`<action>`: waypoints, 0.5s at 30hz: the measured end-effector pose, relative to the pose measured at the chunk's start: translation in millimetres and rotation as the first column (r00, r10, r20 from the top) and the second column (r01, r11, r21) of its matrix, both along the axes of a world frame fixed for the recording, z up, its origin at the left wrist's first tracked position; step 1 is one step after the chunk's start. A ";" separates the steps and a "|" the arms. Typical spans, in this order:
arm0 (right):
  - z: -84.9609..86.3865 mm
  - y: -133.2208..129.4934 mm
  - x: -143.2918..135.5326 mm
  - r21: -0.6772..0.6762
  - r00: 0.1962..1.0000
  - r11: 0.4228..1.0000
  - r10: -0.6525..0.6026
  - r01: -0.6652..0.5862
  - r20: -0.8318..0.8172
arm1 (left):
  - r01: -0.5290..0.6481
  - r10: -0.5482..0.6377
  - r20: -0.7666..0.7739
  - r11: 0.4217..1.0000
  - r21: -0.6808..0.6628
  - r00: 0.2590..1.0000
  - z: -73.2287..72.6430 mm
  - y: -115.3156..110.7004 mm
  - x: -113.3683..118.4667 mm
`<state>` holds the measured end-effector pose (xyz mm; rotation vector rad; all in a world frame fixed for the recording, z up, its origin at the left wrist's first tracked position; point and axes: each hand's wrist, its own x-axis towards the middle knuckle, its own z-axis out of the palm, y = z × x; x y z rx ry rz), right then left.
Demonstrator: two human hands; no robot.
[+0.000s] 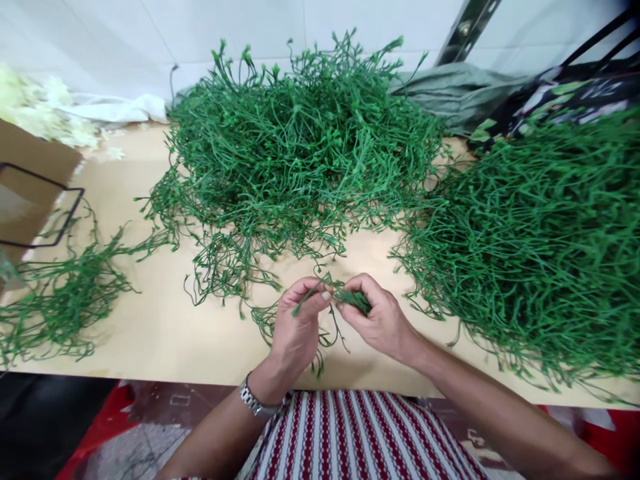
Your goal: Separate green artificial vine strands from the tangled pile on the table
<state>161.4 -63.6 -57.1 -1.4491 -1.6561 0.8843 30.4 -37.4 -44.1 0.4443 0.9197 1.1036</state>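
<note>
Close in front of my body, my left hand (299, 317) pinches a thin green artificial stem (306, 298) between thumb and fingers. Beside it, my right hand (383, 320) is closed around a small bunch of green artificial stems (357, 300), whose tips point toward my left fingers. The fingertips of the two hands nearly meet, and I cannot tell whether the stem and the bunch are joined there. Several loose sprigs dangle below and behind my left hand. Beyond both hands lies a large tangled heap of the same green stems (300, 147).
A second dense heap of green stems (540, 247) covers the table's right side. At left are a smaller pile (70, 300), a cardboard box (30, 173) with a black wire frame (65, 220), and pale artificial flowers (55, 107). Grey-green cloth (460, 93) lies by the wall.
</note>
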 end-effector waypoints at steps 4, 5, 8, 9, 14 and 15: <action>1.7 3.5 5.2 0.035 0.993 0.993 0.115 -0.116 0.034 | 0.001 -0.007 0.144 0.999 0.042 0.990 -0.8 0.7 -0.6; 1.6 4.5 6.3 0.052 0.988 0.987 0.148 -0.151 0.049 | 0.018 -0.027 0.174 0.998 0.053 0.984 -0.8 0.7 -0.8; 0.4 5.6 8.3 0.053 0.972 0.972 0.226 -0.229 0.066 | 0.072 -0.081 0.243 0.996 0.044 0.967 -0.1 0.8 -2.0; -0.2 5.3 8.4 0.050 0.969 0.969 0.241 -0.243 0.058 | 0.084 -0.088 0.262 0.996 0.026 0.961 0.4 1.1 -2.5; -1.7 2.9 7.0 0.136 0.932 0.923 0.349 -0.360 0.099 | 0.173 -0.158 0.216 0.984 -0.048 0.963 3.5 4.5 -5.3; -1.2 3.2 7.2 0.153 0.908 0.898 0.391 -0.412 0.150 | 0.205 -0.190 0.181 0.977 -0.064 0.965 3.9 4.9 -5.8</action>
